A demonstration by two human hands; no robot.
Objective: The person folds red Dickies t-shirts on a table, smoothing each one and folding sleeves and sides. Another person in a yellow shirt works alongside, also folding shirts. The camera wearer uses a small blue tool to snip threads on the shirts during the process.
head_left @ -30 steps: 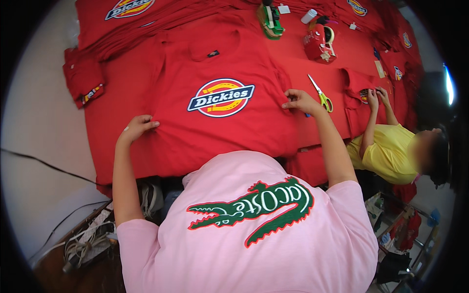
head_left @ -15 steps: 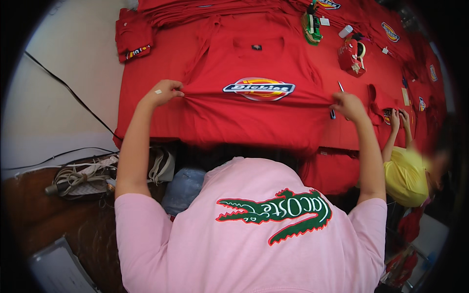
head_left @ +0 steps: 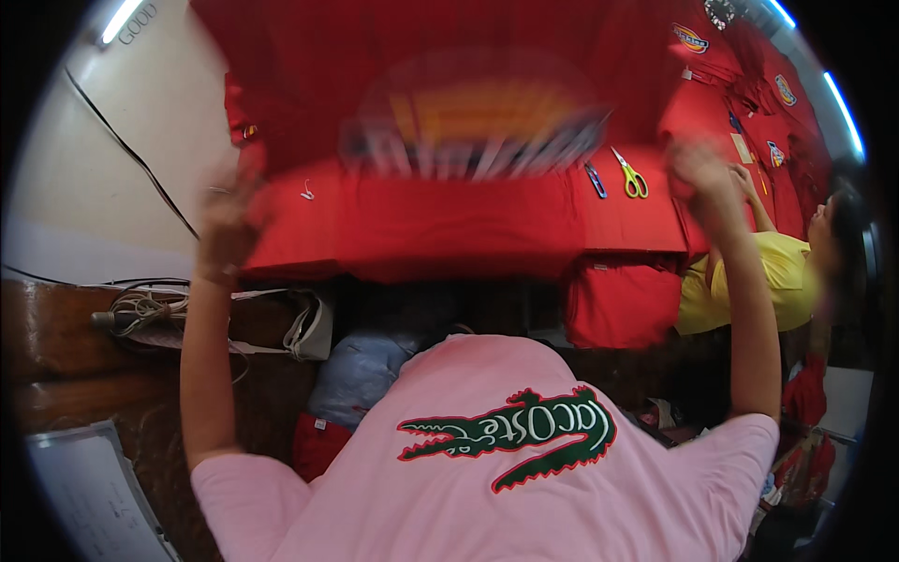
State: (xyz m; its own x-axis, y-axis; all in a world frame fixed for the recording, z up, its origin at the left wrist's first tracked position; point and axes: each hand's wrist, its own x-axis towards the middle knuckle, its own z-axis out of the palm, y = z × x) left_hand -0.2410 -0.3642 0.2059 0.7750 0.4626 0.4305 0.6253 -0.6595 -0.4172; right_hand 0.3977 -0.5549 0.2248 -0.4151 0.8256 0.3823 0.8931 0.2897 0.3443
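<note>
A red T-shirt (head_left: 468,56) with an oval printed badge is raised off the table and smeared by motion. At its left edge is my left hand (head_left: 230,225), blurred, with the fingers closed at the cloth. My right hand (head_left: 700,176), blurred too, grips the shirt's right side. Below the shirt, more red fabric (head_left: 459,220) lies on the table. Yellow-handled scissors (head_left: 635,180) and a blue cutter knife (head_left: 596,181) rest on the red cloth, left of my right hand. A small white bit of thread or tag (head_left: 307,190) lies right of my left hand.
At the right, a co-worker in a yellow top (head_left: 773,281) reaches over the table. Red shirts with badges (head_left: 721,56) are spread beyond. A folded red stack (head_left: 623,304) sits under the table edge. Coiled cables (head_left: 150,314) and a blue-grey bag (head_left: 361,375) are at lower left.
The T-shirt has been lifted from lying on the table up into the air. Both hands have spread apart. Scissors and the knife now show more fully.
</note>
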